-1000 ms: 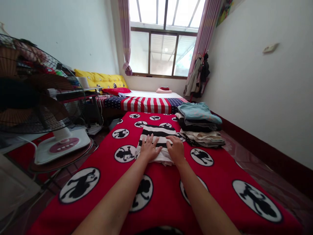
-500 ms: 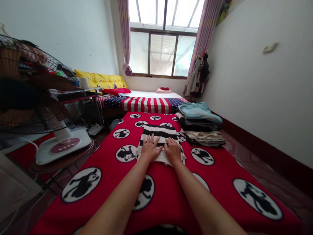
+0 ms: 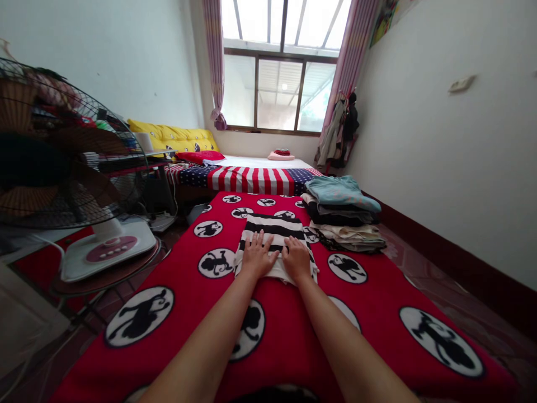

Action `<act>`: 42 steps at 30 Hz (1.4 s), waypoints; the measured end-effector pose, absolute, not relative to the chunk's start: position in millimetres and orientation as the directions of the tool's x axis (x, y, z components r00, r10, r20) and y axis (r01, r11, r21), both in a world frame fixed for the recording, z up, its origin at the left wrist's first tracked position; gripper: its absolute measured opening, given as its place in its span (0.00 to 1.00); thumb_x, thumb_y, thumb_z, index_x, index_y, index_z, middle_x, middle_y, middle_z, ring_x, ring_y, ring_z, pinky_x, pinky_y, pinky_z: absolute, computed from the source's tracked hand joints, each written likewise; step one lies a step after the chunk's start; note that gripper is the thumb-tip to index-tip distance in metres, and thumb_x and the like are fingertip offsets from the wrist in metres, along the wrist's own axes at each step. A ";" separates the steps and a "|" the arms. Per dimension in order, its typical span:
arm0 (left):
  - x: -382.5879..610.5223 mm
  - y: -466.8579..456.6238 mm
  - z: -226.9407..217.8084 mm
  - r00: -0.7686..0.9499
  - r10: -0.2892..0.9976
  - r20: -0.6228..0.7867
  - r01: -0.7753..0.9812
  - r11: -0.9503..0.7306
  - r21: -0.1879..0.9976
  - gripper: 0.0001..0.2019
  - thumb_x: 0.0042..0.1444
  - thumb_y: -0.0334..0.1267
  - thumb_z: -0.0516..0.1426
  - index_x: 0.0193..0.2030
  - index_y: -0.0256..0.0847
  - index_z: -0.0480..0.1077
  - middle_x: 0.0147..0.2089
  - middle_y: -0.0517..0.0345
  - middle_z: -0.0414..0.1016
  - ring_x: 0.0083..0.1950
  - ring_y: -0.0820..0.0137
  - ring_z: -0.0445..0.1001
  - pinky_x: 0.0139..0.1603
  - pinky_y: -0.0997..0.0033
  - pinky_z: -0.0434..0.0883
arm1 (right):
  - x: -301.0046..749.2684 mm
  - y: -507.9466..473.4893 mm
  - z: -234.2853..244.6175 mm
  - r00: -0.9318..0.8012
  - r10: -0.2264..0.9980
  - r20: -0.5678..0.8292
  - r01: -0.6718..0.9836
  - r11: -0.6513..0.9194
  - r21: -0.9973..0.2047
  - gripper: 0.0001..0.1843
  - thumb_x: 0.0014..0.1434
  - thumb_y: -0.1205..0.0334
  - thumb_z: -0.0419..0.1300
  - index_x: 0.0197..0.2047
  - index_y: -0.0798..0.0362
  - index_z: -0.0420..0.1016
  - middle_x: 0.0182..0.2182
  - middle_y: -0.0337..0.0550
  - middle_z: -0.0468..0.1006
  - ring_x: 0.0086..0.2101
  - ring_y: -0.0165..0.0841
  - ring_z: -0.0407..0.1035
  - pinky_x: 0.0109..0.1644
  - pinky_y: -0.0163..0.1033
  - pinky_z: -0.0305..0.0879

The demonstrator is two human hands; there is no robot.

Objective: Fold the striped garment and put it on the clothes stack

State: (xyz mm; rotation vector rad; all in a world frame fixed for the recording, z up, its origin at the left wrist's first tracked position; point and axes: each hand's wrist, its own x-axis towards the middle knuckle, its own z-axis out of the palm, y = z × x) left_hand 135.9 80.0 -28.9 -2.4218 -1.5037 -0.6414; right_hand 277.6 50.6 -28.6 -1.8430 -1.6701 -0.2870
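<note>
A folded black-and-white striped garment [image 3: 274,229] lies on a red blanket [image 3: 377,296] printed with black cartoon figures in white circles. My left hand [image 3: 257,257] lies flat on the garment's near end, fingers spread. Right beside it, my right hand [image 3: 297,256] presses on the same end with its fingers lying flat and slightly curled. Neither hand holds anything. The garment's white near edge shows under both hands.
A stack of folded clothes [image 3: 342,212] sits on the blanket at the right. A standing fan [image 3: 62,168] is close on the left. Beyond lie a striped bed [image 3: 251,176], yellow pillows, a window and clothes hanging by the right wall.
My right hand has slid left along the garment's near end, closer to my left hand. Since half a second ago nothing has visibly moved.
</note>
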 end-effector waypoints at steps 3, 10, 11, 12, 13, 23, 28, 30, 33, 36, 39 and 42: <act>135.8 79.4 -28.4 0.383 0.793 0.474 0.890 -0.454 0.040 0.30 0.62 0.57 0.46 0.69 0.49 0.56 0.72 0.46 0.51 0.70 0.50 0.52 0.67 0.46 0.47 | 277.6 50.6 -28.8 0.173 0.815 0.552 0.955 -0.001 -0.297 0.20 0.61 0.65 0.52 0.55 0.55 0.73 0.57 0.51 0.71 0.57 0.39 0.63 0.61 0.43 0.53; 136.2 80.4 -30.4 0.379 0.788 0.485 0.890 -0.454 0.044 0.31 0.62 0.57 0.46 0.69 0.49 0.55 0.72 0.46 0.51 0.70 0.51 0.52 0.67 0.46 0.47 | 278.0 50.4 -29.0 0.172 0.815 0.554 0.956 -0.003 -0.293 0.20 0.61 0.64 0.52 0.55 0.55 0.73 0.57 0.50 0.72 0.57 0.39 0.63 0.61 0.43 0.53; 136.2 80.4 -30.6 0.379 0.788 0.486 0.889 -0.455 0.044 0.31 0.62 0.57 0.46 0.69 0.49 0.55 0.71 0.46 0.52 0.70 0.51 0.52 0.67 0.46 0.47 | 278.1 50.5 -29.1 0.173 0.815 0.553 0.956 -0.003 -0.293 0.20 0.61 0.64 0.52 0.55 0.55 0.73 0.57 0.50 0.72 0.57 0.39 0.63 0.61 0.43 0.53; 136.3 80.4 -30.7 0.380 0.787 0.487 0.889 -0.456 0.043 0.30 0.62 0.57 0.46 0.69 0.49 0.56 0.71 0.45 0.52 0.70 0.51 0.52 0.67 0.46 0.47 | 278.2 50.6 -29.1 0.173 0.815 0.553 0.956 -0.004 -0.294 0.20 0.61 0.64 0.52 0.55 0.55 0.73 0.57 0.50 0.72 0.57 0.38 0.63 0.62 0.43 0.53; 136.3 80.3 -30.7 0.381 0.786 0.487 0.889 -0.457 0.043 0.30 0.62 0.57 0.47 0.68 0.49 0.56 0.71 0.45 0.52 0.70 0.50 0.53 0.67 0.46 0.47 | 278.2 50.6 -29.2 0.174 0.815 0.552 0.955 -0.004 -0.295 0.20 0.61 0.64 0.52 0.55 0.55 0.73 0.57 0.50 0.72 0.57 0.38 0.63 0.62 0.43 0.53; 136.3 80.3 -30.6 0.381 0.777 0.502 0.887 -0.461 0.040 0.30 0.62 0.57 0.46 0.68 0.48 0.57 0.71 0.44 0.53 0.70 0.50 0.53 0.66 0.45 0.49 | 277.7 49.7 -28.4 0.173 0.812 0.558 0.955 -0.001 -0.295 0.20 0.61 0.65 0.52 0.54 0.55 0.73 0.57 0.50 0.72 0.57 0.38 0.63 0.62 0.42 0.54; 136.0 80.1 -30.4 0.382 0.776 0.502 0.885 -0.464 0.043 0.30 0.62 0.57 0.46 0.68 0.48 0.57 0.71 0.44 0.53 0.70 0.50 0.53 0.66 0.45 0.48 | 277.8 49.2 -27.7 0.170 0.810 0.561 0.956 0.002 -0.292 0.20 0.61 0.64 0.52 0.54 0.55 0.73 0.57 0.51 0.72 0.57 0.38 0.64 0.61 0.43 0.54; 136.1 80.1 -30.6 0.382 0.774 0.506 0.884 -0.465 0.042 0.30 0.62 0.57 0.46 0.68 0.48 0.57 0.71 0.43 0.53 0.69 0.50 0.53 0.66 0.45 0.48 | 277.6 48.9 -27.4 0.168 0.810 0.562 0.957 0.004 -0.291 0.19 0.61 0.64 0.52 0.54 0.55 0.73 0.57 0.51 0.72 0.57 0.38 0.64 0.61 0.42 0.54; 136.1 80.4 -30.8 0.383 0.773 0.507 0.885 -0.464 0.040 0.30 0.62 0.56 0.46 0.68 0.48 0.58 0.71 0.43 0.53 0.70 0.50 0.53 0.66 0.45 0.48 | 277.3 48.9 -27.3 0.167 0.810 0.562 0.956 0.005 -0.292 0.20 0.61 0.64 0.52 0.55 0.55 0.73 0.56 0.50 0.72 0.56 0.38 0.64 0.61 0.42 0.54; 136.0 80.4 -30.5 0.382 0.777 0.500 0.885 -0.463 0.043 0.30 0.62 0.56 0.46 0.68 0.48 0.58 0.71 0.44 0.53 0.70 0.50 0.53 0.66 0.45 0.48 | 277.3 49.2 -27.5 0.168 0.809 0.563 0.956 0.005 -0.293 0.20 0.61 0.64 0.52 0.55 0.55 0.73 0.56 0.50 0.72 0.56 0.38 0.64 0.61 0.42 0.54; 135.8 80.0 -29.6 0.385 0.780 0.494 0.885 -0.464 0.044 0.30 0.62 0.56 0.46 0.68 0.48 0.57 0.71 0.44 0.52 0.70 0.50 0.53 0.66 0.45 0.48 | 277.4 49.4 -27.8 0.170 0.809 0.562 0.956 0.003 -0.294 0.19 0.61 0.65 0.53 0.54 0.55 0.73 0.57 0.51 0.72 0.56 0.38 0.64 0.61 0.42 0.54; 135.8 79.2 -28.8 0.384 0.780 0.495 0.886 -0.463 0.042 0.30 0.62 0.56 0.46 0.68 0.48 0.57 0.71 0.44 0.53 0.70 0.50 0.53 0.66 0.45 0.48 | 277.5 49.3 -28.1 0.171 0.809 0.562 0.955 0.003 -0.296 0.20 0.61 0.64 0.52 0.54 0.55 0.73 0.57 0.50 0.72 0.57 0.38 0.64 0.61 0.43 0.54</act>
